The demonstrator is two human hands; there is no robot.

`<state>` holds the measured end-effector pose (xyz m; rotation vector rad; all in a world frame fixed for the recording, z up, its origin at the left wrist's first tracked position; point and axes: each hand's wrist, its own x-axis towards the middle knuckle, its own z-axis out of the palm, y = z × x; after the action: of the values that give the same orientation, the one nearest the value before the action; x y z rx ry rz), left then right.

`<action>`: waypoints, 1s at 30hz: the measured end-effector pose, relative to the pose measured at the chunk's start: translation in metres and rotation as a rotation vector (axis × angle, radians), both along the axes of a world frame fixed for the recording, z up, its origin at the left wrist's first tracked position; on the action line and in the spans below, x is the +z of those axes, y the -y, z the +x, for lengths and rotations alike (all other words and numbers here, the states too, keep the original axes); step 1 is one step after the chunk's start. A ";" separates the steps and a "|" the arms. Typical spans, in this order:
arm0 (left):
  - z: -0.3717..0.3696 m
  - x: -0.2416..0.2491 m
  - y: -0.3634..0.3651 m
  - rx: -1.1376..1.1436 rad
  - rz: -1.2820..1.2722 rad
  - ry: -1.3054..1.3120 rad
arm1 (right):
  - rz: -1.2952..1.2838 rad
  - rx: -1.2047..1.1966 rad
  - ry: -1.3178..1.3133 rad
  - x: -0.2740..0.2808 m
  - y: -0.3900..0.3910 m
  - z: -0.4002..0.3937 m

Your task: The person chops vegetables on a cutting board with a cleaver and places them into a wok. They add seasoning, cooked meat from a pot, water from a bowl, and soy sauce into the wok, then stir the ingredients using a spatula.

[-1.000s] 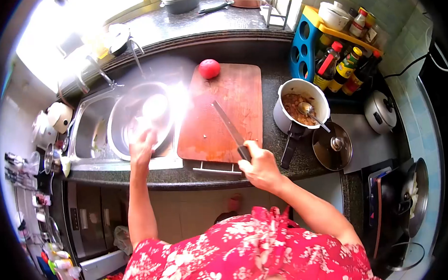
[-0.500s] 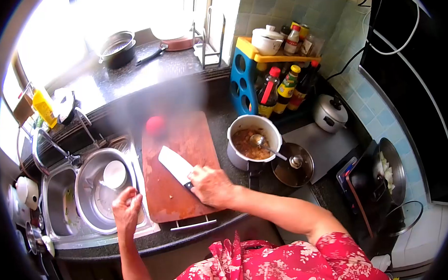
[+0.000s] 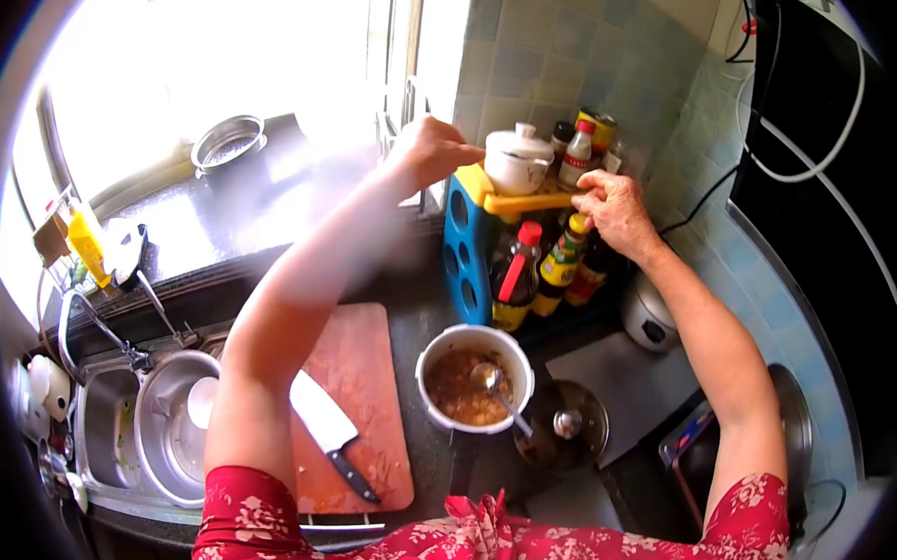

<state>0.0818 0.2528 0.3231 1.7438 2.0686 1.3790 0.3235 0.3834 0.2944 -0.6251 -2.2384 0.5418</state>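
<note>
A person in a red, floral-print garment reaches both bare hands to a blue-and-yellow plastic rack [image 3: 467, 247] on a dark kitchen counter [image 3: 425, 309]. The left hand [image 3: 433, 156] is at the rack's left end, fingers extended toward a white lidded pot [image 3: 519, 161] on its yellow top; whether they touch or grip it cannot be told. The right hand [image 3: 618, 213] is at the right part of the rack's front edge, fingers bent beside a small red-capped bottle [image 3: 575, 154] and above a yellow-capped bottle with a green-and-yellow label [image 3: 562, 260]; its grip, too, cannot be made out.

The lidded pot sits upright on the rack's top, left of the red-capped bottle. On the rack's lower level, a dark bottle with a red cap and handle [image 3: 517, 277] stands left of the yellow-capped one.

Nearer the person than the rack, a pale, round cooking pot [image 3: 425, 393] holds chunky brown food and a metal ladle [image 3: 504, 398], with a dark glass lid [image 3: 583, 437] just beside it. Left of and nearer than the rack, a broad-bladed knife with a black handle [image 3: 324, 414] lies flat on a reddish-brown cutting board [image 3: 373, 348].
</note>
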 end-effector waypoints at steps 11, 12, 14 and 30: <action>0.011 0.019 -0.169 0.148 -0.180 -0.466 | -0.148 0.149 -0.159 -0.015 -0.055 -0.053; 0.010 0.016 -0.173 0.120 -0.200 -0.462 | -0.134 0.145 -0.172 -0.018 -0.057 -0.055; 0.011 0.012 -0.182 0.148 -0.199 -0.455 | -0.120 0.146 -0.175 -0.020 -0.059 -0.058; -0.101 -0.046 -0.077 -0.242 0.377 0.515 | -0.162 0.152 -0.178 0.000 -0.109 -0.102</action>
<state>-0.0194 0.3297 0.2773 1.4674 1.3527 1.9663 0.2214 0.4927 0.2939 -0.4689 -2.0982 0.8290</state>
